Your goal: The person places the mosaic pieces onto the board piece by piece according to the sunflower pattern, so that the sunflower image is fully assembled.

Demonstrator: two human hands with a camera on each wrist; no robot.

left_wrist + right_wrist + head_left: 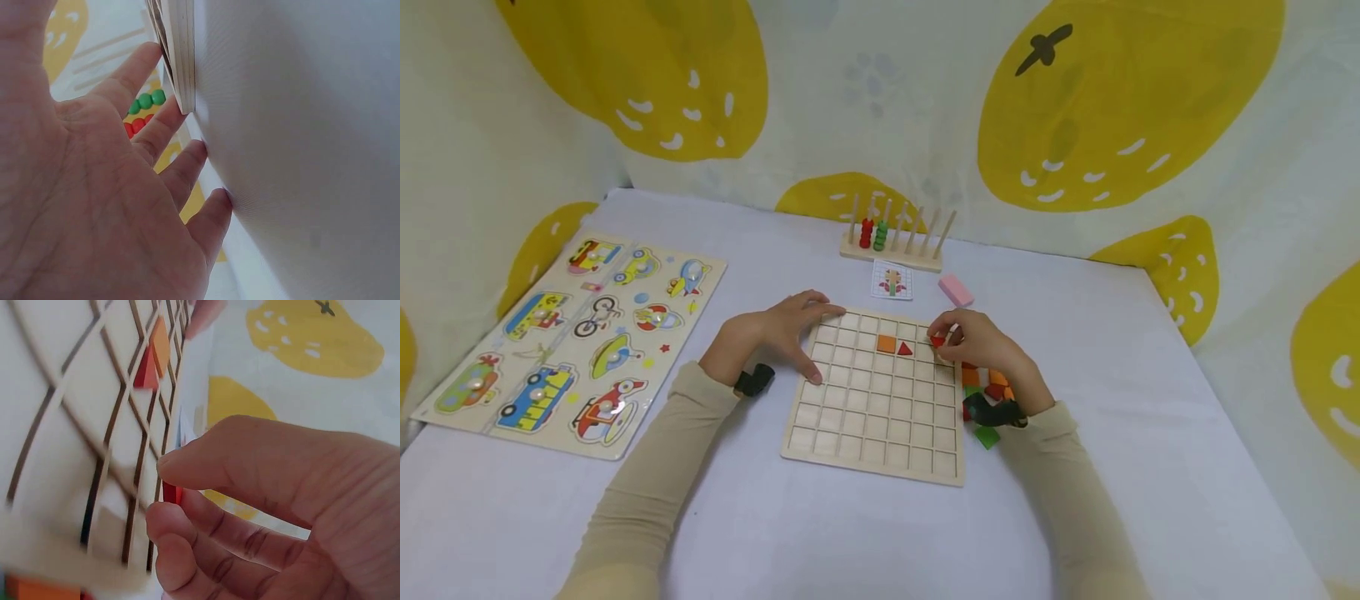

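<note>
A wooden grid board lies on the white table. In its upper rows sit an orange square tile and, just right of it, a red triangle tile. My left hand spreads over the board's left edge, thumb on the border and fingers at the top corner. Between thumb and fingers my right hand pinches a red tile, held over the upper right of the grid. The fingers partly cover that tile, so its full shape cannot be told.
Loose orange, red and green tiles lie right of the board, partly under the right wrist. Behind stand a peg rack with red and green beads, a pattern card and a pink block. A vehicle puzzle board lies left.
</note>
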